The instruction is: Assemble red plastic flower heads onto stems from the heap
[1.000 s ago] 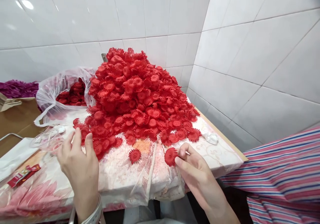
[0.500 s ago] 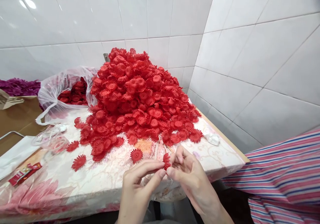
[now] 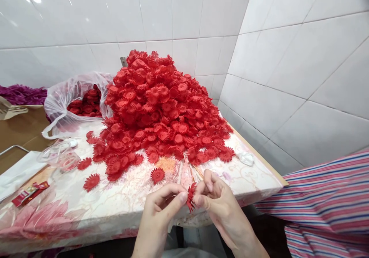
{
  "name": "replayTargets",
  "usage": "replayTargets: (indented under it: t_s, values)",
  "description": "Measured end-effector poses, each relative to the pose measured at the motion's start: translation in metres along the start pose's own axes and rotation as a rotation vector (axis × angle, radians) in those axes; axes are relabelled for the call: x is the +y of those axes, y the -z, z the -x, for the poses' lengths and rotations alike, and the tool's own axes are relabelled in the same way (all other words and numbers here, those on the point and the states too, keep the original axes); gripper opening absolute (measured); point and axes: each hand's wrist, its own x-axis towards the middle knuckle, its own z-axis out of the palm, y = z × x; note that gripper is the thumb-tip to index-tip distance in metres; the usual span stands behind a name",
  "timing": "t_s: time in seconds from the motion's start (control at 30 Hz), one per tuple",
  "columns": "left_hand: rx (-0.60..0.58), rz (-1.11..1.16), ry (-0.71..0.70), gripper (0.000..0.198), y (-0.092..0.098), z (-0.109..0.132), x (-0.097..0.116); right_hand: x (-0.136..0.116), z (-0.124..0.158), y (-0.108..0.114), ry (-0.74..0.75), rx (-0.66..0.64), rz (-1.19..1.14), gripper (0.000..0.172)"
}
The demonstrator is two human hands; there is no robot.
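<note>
A small red flower piece is pinched between my two hands, over the table's front edge. My left hand has its thumb and index finger on the flower's left side. My right hand grips its right side with thumb and fingers. Just beyond rises a large heap of red flower pieces. A single red flower lies on the floral tablecloth behind my left hand. Thin sticks rest on the cloth behind my right hand.
At the left stand a clear plastic bag of dark red flowers, a purple pile and a brown box. A red wrapper lies near the front left. Striped fabric hangs at the right.
The held flower has turned and sits slightly lower, with more of its petals showing between my fingertips. The camera view has shifted a little.
</note>
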Motion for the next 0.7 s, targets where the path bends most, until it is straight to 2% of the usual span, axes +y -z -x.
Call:
replayTargets:
  t_s: [0.1,0.17,0.27,0.4,0.5,0.63,0.7]
  values:
    - [0.015,0.004,0.033,0.019,0.003,-0.001,-0.002,0.001,0.002,-0.002,0.041,0.031,0.001,0.048]
    - [0.000,-0.052,-0.007,0.019,0.003,-0.001,-0.002,0.001,0.005,-0.003,0.098,0.048,0.013,0.041]
    - [-0.008,-0.155,-0.152,0.014,0.001,0.003,-0.004,0.001,0.009,0.000,0.189,0.038,0.081,0.032]
    - [0.104,-0.245,-0.331,0.010,-0.004,0.010,-0.009,0.001,0.015,0.004,0.305,0.096,0.293,0.025]
    - [0.126,-0.245,-0.309,0.010,-0.007,0.012,-0.009,0.002,0.019,0.004,0.391,0.126,0.395,0.024]
    - [0.110,-0.111,-0.194,0.014,-0.010,0.013,-0.006,0.006,0.022,0.002,0.444,0.078,0.432,0.025]
    - [0.108,-0.081,-0.194,0.013,-0.011,0.014,-0.005,0.007,0.023,0.002,0.444,0.057,0.418,0.024]
